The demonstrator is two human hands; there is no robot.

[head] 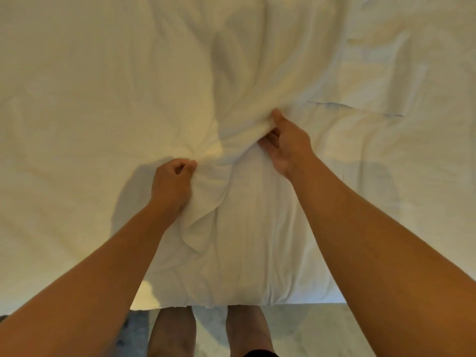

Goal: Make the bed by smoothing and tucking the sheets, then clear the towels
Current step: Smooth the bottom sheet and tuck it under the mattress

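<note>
While outstretched, both hands [171, 181] [286, 144] gripping sheet [231, 140].

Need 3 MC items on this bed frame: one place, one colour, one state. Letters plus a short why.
1. Where is the right hand?
A. on the floor
B. on the bunched sheet near the middle of the view
C. out of view

2. What colour is the sheet?
A. white
B. red
C. black

3. How is the left hand?
A. flat, fingers straight
B. hanging idle
C. fingers curled, pinching a fold

Answers: B, its thumb and fingers take up a ridge of cloth; A, the bedding is white throughout; C, creases radiate from its pinch.
</note>
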